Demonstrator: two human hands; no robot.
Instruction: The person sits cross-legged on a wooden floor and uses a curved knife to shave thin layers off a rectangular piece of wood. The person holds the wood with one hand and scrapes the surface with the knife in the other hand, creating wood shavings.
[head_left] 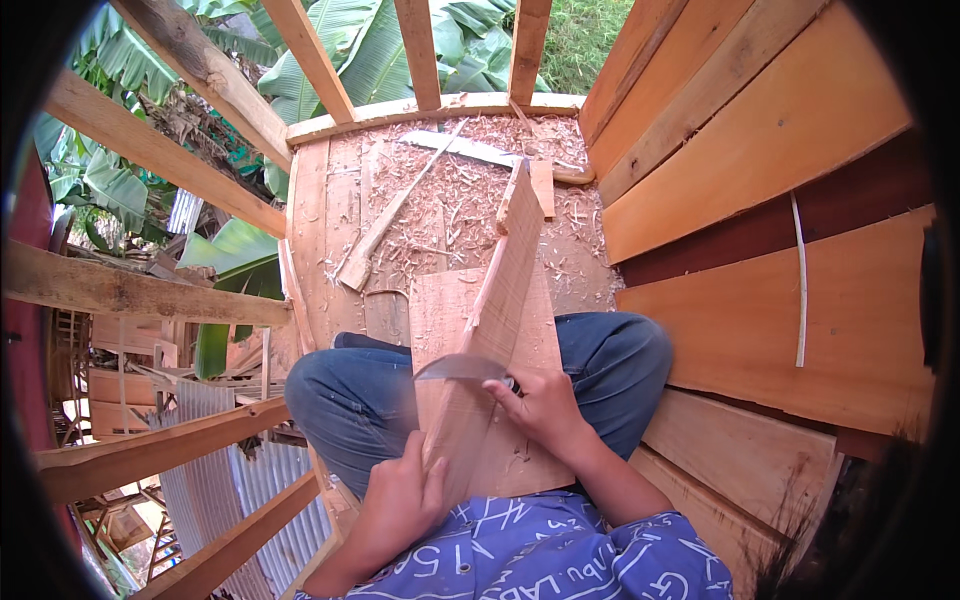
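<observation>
The right hand (540, 405) is wrapped around the handle of a knife (460, 368), while the left hand (405, 485) grasps the near end of an upright board (508, 290). We see the curved blade lying across the board's top edge, though we cannot tell whether it bites. The board leans slightly between the worker's knees, above a flat board (440, 300). We judge the step to be shaving that edge; another stroke would call for a firm left hold, with fingers clear of the blade. Beyond, wood shavings (470, 215) litter the plank floor near a loose stick (400, 218). Wooden rails (150, 285) line the left side, a plank wall (760, 130) the right.
</observation>
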